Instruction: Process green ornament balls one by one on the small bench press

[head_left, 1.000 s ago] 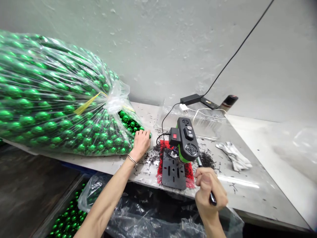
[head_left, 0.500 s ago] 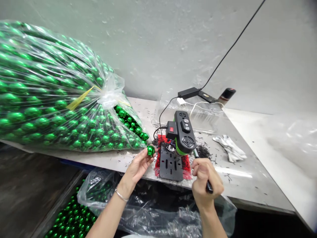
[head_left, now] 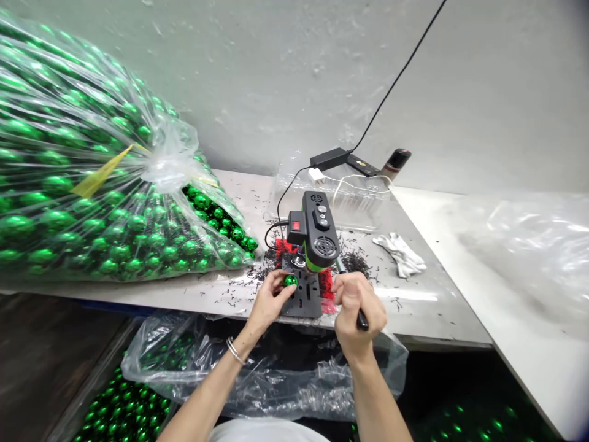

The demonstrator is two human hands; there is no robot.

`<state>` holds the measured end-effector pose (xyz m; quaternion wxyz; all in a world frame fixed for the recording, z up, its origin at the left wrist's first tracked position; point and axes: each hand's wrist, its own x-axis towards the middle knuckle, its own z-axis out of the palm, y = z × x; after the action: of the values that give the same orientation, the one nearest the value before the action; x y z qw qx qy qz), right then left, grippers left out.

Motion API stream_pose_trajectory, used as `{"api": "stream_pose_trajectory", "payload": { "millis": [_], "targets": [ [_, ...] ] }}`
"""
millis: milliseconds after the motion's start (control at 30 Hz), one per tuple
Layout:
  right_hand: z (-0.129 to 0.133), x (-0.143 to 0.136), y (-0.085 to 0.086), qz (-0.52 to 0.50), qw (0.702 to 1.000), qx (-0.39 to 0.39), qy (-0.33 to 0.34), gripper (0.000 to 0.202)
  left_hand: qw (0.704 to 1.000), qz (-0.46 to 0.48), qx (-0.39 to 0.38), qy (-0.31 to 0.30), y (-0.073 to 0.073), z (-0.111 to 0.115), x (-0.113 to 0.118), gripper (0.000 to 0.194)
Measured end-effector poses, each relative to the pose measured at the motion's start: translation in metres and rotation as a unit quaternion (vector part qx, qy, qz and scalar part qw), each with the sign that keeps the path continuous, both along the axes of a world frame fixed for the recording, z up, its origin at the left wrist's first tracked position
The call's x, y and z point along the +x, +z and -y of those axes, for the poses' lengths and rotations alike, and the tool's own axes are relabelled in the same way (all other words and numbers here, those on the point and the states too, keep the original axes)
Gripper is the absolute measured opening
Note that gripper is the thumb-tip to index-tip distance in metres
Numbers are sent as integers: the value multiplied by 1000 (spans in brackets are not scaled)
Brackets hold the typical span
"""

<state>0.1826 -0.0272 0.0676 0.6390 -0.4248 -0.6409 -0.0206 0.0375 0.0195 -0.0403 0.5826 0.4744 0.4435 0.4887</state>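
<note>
Between its thumb and fingers, my left hand (head_left: 272, 299) grips a shiny green ball (head_left: 290, 280) above the slotted black base plate (head_left: 301, 302). My right hand (head_left: 360, 310) is wrapped round a lever with a black handle (head_left: 362, 320), at the right side of a black and green bench machine (head_left: 321, 230). A switch box with a red button (head_left: 297, 226) is on the machine's left side. Red material (head_left: 326, 283) lies under the base plate. The spot under the machine's head is partly hidden.
A big clear bag of green balls (head_left: 83, 202) fills the left. Small black pieces (head_left: 356, 264) litter the table (head_left: 423, 310). White gloves (head_left: 402, 253), a power adapter (head_left: 329, 158) and a clear plastic tray (head_left: 359, 215) lie beyond. Below is a plastic-lined container (head_left: 276, 393).
My left hand has carried the green ball right, from beside the base plate to over it. My right hand still holds the lever. The camera view has shifted.
</note>
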Motion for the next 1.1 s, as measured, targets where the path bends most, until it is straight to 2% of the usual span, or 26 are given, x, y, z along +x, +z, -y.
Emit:
{"api": "stream_pose_trajectory", "payload": {
  "millis": [167, 333, 467, 600, 767, 967, 1100],
  "targets": [
    [1, 0, 0, 7, 1000, -6, 3, 30, 983, -151, 106, -10, -5, 0, 10, 28],
    [2, 1, 0, 13, 1000, -5, -2, 29, 942, -293, 163, 7, -10, 3, 11, 34],
    [2, 1, -1, 13, 1000, -2, 8, 28, 921, -338, 195, -10, -11, 3, 7, 34],
    [5, 1, -8, 23, 1000, -1, 12, 28, 913, -349, 210, -6, -13, 0, 7, 34],
    [7, 1, -30, 33, 999, -3, 7, 27, 905, -355, 236, 14, -16, -1, 11, 33],
    [0, 2, -66, 52, 998, 43, -12, 28, 899, -360, 250, 10, -15, -1, 11, 35],
    [0, 2, -79, 39, 998, 43, -23, 29, 896, -363, 256, 10, -14, -1, 11, 37]
  ]
}}
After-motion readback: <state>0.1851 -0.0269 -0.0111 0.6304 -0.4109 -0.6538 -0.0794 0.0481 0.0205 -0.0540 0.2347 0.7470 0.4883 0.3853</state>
